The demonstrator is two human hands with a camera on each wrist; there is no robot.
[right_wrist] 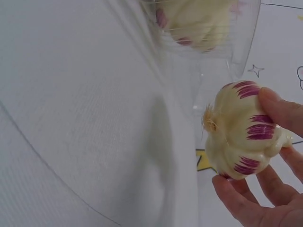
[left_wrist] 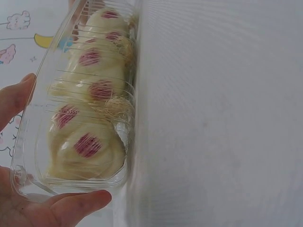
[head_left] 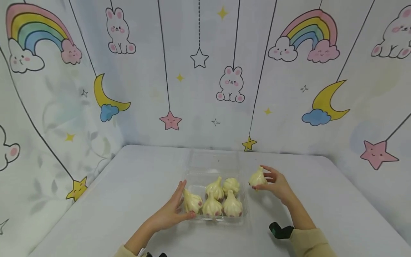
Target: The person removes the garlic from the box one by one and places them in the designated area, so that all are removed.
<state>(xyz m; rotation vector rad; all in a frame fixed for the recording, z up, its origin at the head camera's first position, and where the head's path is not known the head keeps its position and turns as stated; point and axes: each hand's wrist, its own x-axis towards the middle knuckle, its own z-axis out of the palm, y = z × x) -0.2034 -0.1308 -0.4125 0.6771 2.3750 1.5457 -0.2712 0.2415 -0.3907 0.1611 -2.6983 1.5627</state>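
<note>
A clear plastic box [head_left: 221, 220] holds several garlic bulbs [head_left: 232, 204], pale with purple streaks. Its lid [head_left: 213, 160] lies folded back behind it. My left hand [head_left: 170, 211] rests along the box's left side, fingers stretched along that wall and thumb at the front corner. In the left wrist view, bulbs [left_wrist: 87, 146] show through the ribbed wall beside the thumb. To the right of the box, my right hand [head_left: 278, 185] pinches one garlic bulb [right_wrist: 244, 132] between thumb and fingers, above the table. Its root tuft faces the table in the right wrist view.
The white table [head_left: 138, 171] reaches back to a printed curtain [head_left: 205, 92] with rainbows, rabbits and stars. A black strap device [head_left: 280, 231] is at the right wrist. Inside the box, bare floor [head_left: 196, 189] shows behind the left bulb.
</note>
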